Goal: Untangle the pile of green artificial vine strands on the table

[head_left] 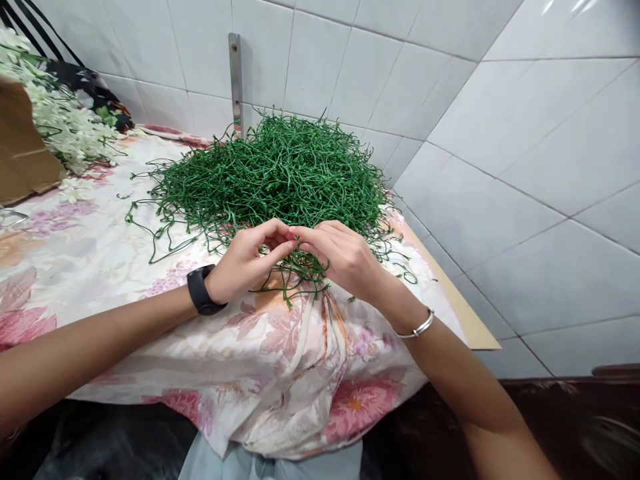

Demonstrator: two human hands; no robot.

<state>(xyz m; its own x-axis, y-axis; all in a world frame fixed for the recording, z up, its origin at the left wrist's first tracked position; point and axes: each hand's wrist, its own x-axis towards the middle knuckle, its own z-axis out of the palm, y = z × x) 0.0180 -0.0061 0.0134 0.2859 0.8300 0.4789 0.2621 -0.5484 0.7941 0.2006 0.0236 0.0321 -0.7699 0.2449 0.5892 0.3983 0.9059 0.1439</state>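
A large heap of thin green artificial stems [290,173] lies on a floral cloth [120,267]. At the heap's near edge, my left hand [255,257], with a black band on its wrist, has thumb and index finger drawn together. My right hand [343,253], above a silver bangle, meets it fingertip to fingertip. Between the fingertips a small bit of green stem shows, partly hidden by the fingers. Several loose stems hang just below both hands over the gathered cloth.
White artificial flowers [75,130] and a brown cardboard piece [25,147] are at the far left. A metal strip [235,80] stands against the tiled wall [320,53] behind the heap. A board edge [470,320] sticks out from under the cloth at the right.
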